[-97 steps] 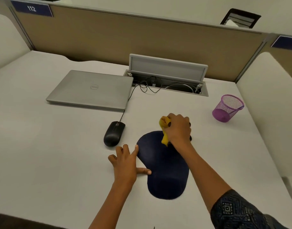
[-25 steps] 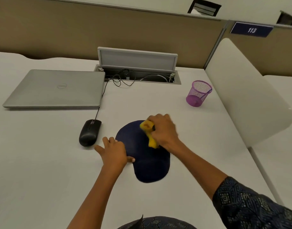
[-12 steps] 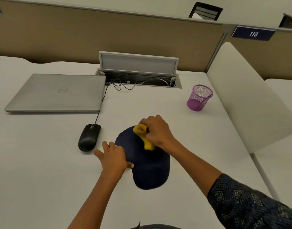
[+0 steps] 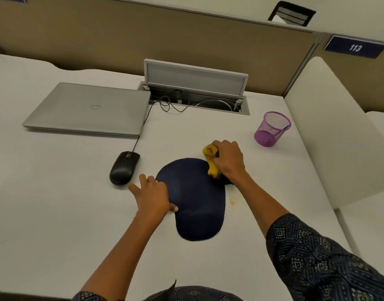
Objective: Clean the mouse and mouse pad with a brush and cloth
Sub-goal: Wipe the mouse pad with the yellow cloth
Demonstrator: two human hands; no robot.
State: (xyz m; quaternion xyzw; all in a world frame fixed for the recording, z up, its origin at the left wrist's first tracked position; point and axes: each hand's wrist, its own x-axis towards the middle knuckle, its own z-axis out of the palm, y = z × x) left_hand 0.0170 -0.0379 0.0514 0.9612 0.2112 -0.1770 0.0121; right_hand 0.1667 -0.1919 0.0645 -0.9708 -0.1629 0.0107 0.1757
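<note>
Two hands on pad [image 4: 195, 198]: left hand [image 4: 153, 195] flat, fingers spread, pinning pad's left edge so it won't slide; right hand [image 4: 229, 160] fingers curled round yellow cloth [image 4: 211, 161], rubbing far edge. Mouse [image 4: 124, 167] left on tabletop [image 4: 56, 213], untouched.

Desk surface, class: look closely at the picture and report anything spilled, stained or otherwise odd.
A faint yellowish-brown stain marks the white desk just right of the mouse pad, beside the right forearm. Also, the purple mesh cup stands tilted.
</note>
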